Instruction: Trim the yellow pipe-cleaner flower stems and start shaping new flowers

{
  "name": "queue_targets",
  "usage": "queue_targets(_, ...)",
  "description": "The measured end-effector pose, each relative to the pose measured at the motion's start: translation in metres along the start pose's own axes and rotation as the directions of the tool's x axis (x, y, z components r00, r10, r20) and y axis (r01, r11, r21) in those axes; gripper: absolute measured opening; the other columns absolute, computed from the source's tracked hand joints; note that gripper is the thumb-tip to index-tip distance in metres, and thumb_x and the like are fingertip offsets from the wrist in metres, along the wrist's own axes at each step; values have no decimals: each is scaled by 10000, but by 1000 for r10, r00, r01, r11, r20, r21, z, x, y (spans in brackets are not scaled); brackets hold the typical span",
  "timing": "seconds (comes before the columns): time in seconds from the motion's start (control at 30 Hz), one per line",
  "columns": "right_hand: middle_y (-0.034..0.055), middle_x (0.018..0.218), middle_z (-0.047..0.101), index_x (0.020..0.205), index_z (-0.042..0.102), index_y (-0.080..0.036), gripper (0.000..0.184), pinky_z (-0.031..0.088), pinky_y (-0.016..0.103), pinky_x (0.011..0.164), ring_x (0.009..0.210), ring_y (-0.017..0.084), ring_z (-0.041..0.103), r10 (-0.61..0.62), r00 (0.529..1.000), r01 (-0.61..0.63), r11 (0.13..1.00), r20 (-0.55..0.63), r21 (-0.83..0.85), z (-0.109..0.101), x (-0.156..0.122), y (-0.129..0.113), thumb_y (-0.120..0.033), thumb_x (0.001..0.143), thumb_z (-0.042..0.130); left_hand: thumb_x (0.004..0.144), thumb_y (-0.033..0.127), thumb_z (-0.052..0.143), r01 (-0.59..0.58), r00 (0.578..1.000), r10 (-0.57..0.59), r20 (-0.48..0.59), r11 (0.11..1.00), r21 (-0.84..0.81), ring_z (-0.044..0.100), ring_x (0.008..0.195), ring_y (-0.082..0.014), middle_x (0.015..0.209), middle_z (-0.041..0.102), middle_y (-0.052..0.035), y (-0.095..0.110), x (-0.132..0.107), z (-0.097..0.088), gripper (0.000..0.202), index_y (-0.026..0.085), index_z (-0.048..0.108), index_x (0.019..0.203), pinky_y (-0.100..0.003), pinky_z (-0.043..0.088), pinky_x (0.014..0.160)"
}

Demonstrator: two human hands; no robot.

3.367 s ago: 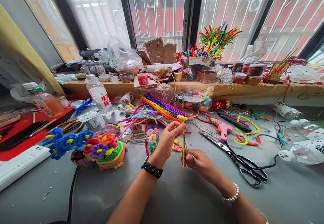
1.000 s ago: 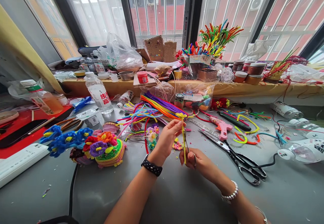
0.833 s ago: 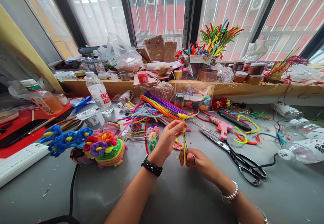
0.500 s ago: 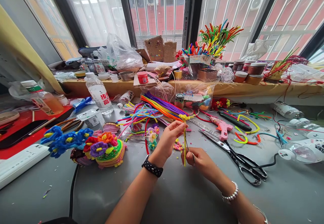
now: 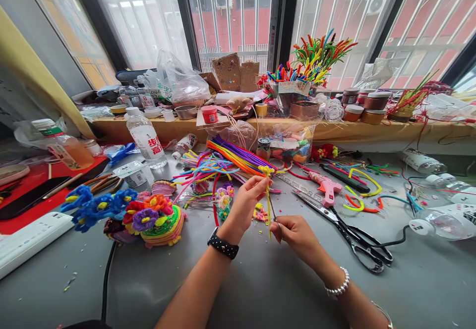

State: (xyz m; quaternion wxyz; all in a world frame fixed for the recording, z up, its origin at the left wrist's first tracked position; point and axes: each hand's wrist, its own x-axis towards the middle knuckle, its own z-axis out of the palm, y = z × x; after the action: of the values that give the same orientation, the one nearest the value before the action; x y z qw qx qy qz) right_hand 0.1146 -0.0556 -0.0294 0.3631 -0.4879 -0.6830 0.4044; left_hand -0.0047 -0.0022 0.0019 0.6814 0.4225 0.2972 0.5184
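My left hand is closed, its fingertips pinching a yellow pipe-cleaner flower just under its head. From the flower a thin yellow stem hangs straight down. Small scissors are in my right hand, their slim dark blades pointing up beside the stem. Its fingers are curled round the handle, so most of that part is hidden. Behind my hands lies a bundle of purple, orange and yellow pipe cleaners. Small coloured scraps are scattered on the table near the stem.
At the left are blue pipe-cleaner flowers, a colourful flower-topped piece and a white power strip. Large black scissors, a pink glue gun and plastic bottles lie right. A bottle stands back left.
Both hands have shifted slightly left with the yellow flower. The scissors have tilted and their blades now stand a little apart from the stem, to its right.
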Motion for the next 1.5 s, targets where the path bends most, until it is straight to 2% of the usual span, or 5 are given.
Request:
queue_targets(0.33, -22, 434, 389, 434, 447, -151, 492, 254, 211, 455, 449, 85, 346, 19, 1000, -19, 999, 0, 45, 0, 1, 6, -547, 723, 409, 657, 248, 592, -17, 999, 15, -33, 998, -60, 449, 653, -58, 719, 527, 18, -3, 5, -5, 85, 166, 575, 668, -175, 325, 618)
queue_targets(0.57, -52, 470, 234, 573, 543, -133, 434, 162, 215, 416, 444, 68, 203, 121, 984, -93, 976, -135, 195, -7, 1, 3, -529, 717, 438, 669, 234, 589, 8, 1000, -6, 15, 989, -147, 467, 632, -58, 704, 539, 7, -3, 5, -6, 91, 143, 592, 678, -188, 351, 633)
queue_targets(0.83, -64, 497, 217, 623, 526, -125, 343, 103, 220, 421, 461, 58, 148, 201, 978, -207, 887, 59, 412, -7, -1, -8, -466, 644, 564, 668, 251, 593, 37, 999, -34, 15, 976, -214, 483, 632, -63, 710, 548, 3, -4, 5, -6, 105, 149, 593, 692, -187, 370, 612)
queue_targets(1.2, -52, 524, 301, 627, 502, -135, 315, 171, 209, 439, 484, 66, 218, 178, 975, -121, 927, -132, 355, -8, 1, 2, -442, 674, 552, 618, 292, 626, 69, 998, -70, 5, 989, 131, 480, 602, -62, 655, 529, 8, -2, 0, 4, 194, 123, 611, 713, -216, 412, 663)
queue_targets(1.5, -53, 513, 275, 640, 524, -129, 369, 159, 208, 420, 464, 60, 201, 173, 980, -136, 945, -100, 298, -9, 1, 1, -496, 672, 524, 591, 246, 648, 69, 997, -77, 31, 975, 212, 515, 596, -72, 697, 565, -12, -5, -1, 4, 194, 119, 616, 734, -198, 437, 593)
